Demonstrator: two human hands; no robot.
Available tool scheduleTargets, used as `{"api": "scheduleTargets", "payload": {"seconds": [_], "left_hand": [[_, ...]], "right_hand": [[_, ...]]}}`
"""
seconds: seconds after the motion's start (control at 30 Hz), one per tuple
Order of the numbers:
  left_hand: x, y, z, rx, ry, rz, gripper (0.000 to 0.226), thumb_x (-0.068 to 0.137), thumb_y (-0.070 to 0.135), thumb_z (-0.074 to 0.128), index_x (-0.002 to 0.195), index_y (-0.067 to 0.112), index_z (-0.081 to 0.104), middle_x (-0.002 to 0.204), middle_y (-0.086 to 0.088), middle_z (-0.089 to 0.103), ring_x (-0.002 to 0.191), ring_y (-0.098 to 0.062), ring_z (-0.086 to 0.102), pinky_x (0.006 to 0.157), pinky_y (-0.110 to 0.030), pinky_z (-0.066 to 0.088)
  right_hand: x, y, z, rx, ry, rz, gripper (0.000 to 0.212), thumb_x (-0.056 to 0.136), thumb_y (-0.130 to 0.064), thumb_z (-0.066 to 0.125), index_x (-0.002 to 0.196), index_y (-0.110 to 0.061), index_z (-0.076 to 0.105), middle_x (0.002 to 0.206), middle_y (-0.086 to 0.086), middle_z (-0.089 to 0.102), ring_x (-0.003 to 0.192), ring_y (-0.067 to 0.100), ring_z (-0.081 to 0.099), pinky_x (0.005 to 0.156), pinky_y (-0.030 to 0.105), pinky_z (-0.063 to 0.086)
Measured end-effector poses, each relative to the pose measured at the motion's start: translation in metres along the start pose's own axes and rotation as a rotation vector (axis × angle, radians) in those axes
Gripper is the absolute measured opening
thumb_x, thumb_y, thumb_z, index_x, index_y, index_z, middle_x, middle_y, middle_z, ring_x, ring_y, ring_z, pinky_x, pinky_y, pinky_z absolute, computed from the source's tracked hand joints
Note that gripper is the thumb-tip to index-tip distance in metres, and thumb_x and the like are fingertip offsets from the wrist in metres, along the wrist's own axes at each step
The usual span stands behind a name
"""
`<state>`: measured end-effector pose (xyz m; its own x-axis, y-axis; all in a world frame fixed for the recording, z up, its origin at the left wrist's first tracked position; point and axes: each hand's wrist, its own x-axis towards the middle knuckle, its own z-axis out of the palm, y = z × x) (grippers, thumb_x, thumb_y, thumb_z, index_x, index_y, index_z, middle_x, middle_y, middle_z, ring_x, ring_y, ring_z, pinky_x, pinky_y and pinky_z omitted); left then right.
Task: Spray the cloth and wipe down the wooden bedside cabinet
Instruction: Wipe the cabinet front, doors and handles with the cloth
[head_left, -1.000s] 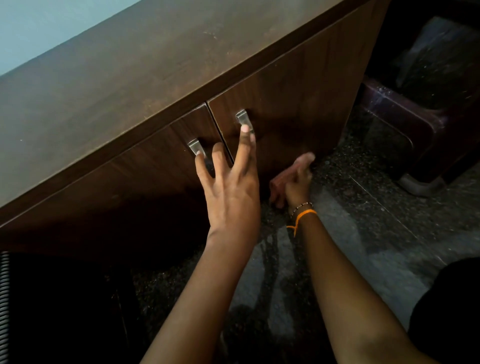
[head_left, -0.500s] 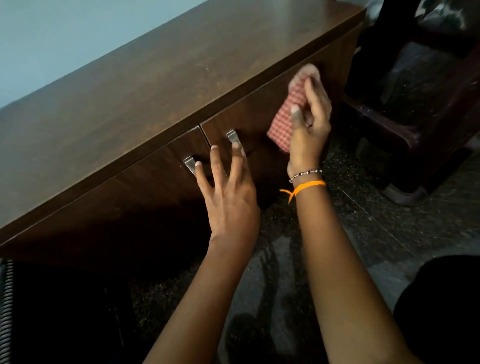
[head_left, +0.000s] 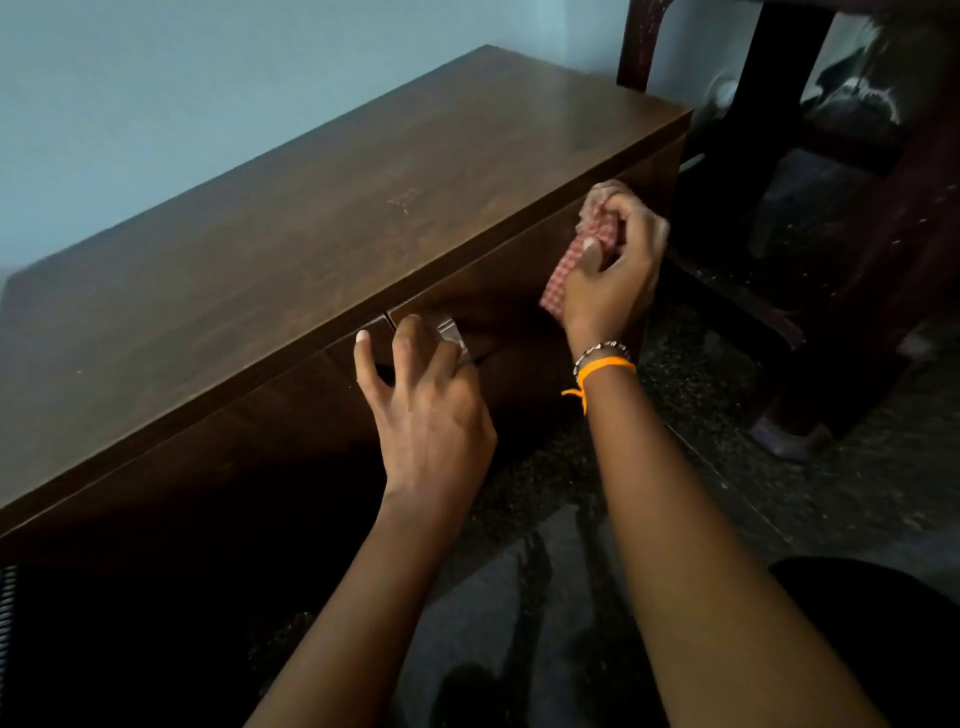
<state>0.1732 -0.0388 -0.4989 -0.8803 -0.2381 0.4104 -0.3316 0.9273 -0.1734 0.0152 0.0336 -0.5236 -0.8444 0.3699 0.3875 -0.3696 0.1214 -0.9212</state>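
The dark wooden cabinet (head_left: 311, 249) fills the left and centre, with two front doors that meet near the middle. My right hand (head_left: 613, 270) grips a red checked cloth (head_left: 558, 280) and presses it against the upper part of the right door, just under the top edge. My left hand (head_left: 426, 410) rests with spread fingers on the doors where the metal handles (head_left: 451, 332) are, partly covering them. No spray bottle is in view.
A dark wooden chair or table leg (head_left: 810, 405) stands on the speckled stone floor (head_left: 701, 467) right of the cabinet. A pale blue wall (head_left: 208, 78) runs behind. A ribbed dark object (head_left: 6, 613) sits at the far left edge.
My right hand rose with the cloth from the floor by the door's lower edge to the top of the right door. The left hand stayed by the handles.
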Motion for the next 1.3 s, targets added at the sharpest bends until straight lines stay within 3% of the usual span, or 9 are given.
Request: {"api": "scheduleTargets", "payload": {"seconds": [0.1,0.2,0.4,0.63,0.77,0.87,0.97,1.1,1.3], "left_hand": [[0.008,0.009,-0.003,-0.021,0.057,0.040,0.014,0.069,0.010,0.067,0.082,0.013,0.072,0.092,0.001,0.066,0.114,-0.030,0.046,0.106,-0.057,0.008],[0.024,0.021,-0.009,-0.005,0.139,0.097,0.033,0.072,0.011,0.058,0.104,0.015,0.067,0.109,-0.001,0.062,0.116,-0.029,0.047,0.108,-0.055,0.006],[0.047,0.036,-0.006,0.135,0.089,0.090,0.068,0.080,0.021,0.021,0.144,-0.001,0.022,0.150,-0.016,0.031,0.140,-0.031,0.026,0.112,-0.051,0.004],[0.054,0.046,-0.007,0.118,0.016,0.101,0.077,0.084,0.024,0.048,0.148,0.004,0.009,0.155,-0.019,0.011,0.143,-0.035,0.006,0.107,-0.052,-0.014],[0.056,0.050,-0.011,0.108,-0.024,0.056,0.078,0.087,0.027,0.048,0.148,0.004,0.005,0.155,-0.017,0.012,0.143,-0.034,0.007,0.103,-0.056,-0.018],[0.060,0.048,-0.009,0.162,-0.018,0.027,0.077,0.082,0.029,0.057,0.145,0.001,0.023,0.148,-0.016,0.034,0.138,-0.033,0.029,0.106,-0.058,-0.001],[0.062,0.045,-0.007,0.202,-0.008,0.060,0.083,0.074,0.022,0.063,0.144,0.001,0.024,0.145,-0.014,0.038,0.135,-0.032,0.034,0.107,-0.058,0.001],[0.063,0.049,-0.011,0.129,-0.058,0.068,0.100,0.071,0.030,0.069,0.147,0.001,0.012,0.149,-0.014,0.029,0.139,-0.034,0.023,0.107,-0.055,-0.009],[0.067,0.057,-0.004,0.123,-0.035,0.011,0.104,0.060,0.028,0.076,0.144,-0.002,0.023,0.140,-0.018,0.040,0.131,-0.039,0.034,0.110,-0.053,0.005]], "right_hand": [[0.011,-0.003,-0.004,-0.060,-0.012,0.045,0.039,0.071,0.007,0.056,0.106,-0.010,0.058,0.118,0.010,0.054,0.118,0.028,0.051,0.103,0.048,0.041],[-0.004,-0.007,-0.009,-0.070,-0.173,-0.107,0.033,0.075,0.001,0.057,0.106,-0.010,0.057,0.116,0.011,0.051,0.114,0.027,0.052,0.102,0.051,0.040],[0.000,-0.013,-0.006,0.013,-0.165,-0.142,0.027,0.078,0.001,0.056,0.105,-0.003,0.060,0.111,0.014,0.052,0.107,0.022,0.053,0.095,0.029,0.042],[0.056,0.006,0.002,0.407,0.118,0.422,0.032,0.079,0.008,0.061,0.109,-0.002,0.065,0.120,0.014,0.056,0.101,0.015,0.057,0.077,0.011,0.049],[0.039,-0.007,0.005,0.334,0.149,0.282,0.030,0.077,0.009,0.062,0.107,0.003,0.066,0.108,0.013,0.053,0.093,0.015,0.054,0.069,0.001,0.043],[0.030,-0.012,0.006,0.264,0.123,0.169,0.026,0.077,0.008,0.063,0.101,0.002,0.068,0.100,0.005,0.049,0.088,0.013,0.054,0.070,0.004,0.043],[0.051,-0.006,0.003,0.241,0.162,0.187,0.027,0.078,0.007,0.060,0.104,0.002,0.067,0.101,0.007,0.052,0.096,0.020,0.057,0.081,0.019,0.050],[0.075,0.003,0.003,0.290,0.219,0.261,0.027,0.081,0.007,0.059,0.107,0.003,0.066,0.112,0.019,0.059,0.100,0.018,0.058,0.076,0.001,0.044],[0.058,-0.004,0.011,0.331,0.273,0.239,0.027,0.080,0.010,0.059,0.106,0.004,0.066,0.114,0.021,0.058,0.102,0.020,0.058,0.077,0.001,0.044]]}}
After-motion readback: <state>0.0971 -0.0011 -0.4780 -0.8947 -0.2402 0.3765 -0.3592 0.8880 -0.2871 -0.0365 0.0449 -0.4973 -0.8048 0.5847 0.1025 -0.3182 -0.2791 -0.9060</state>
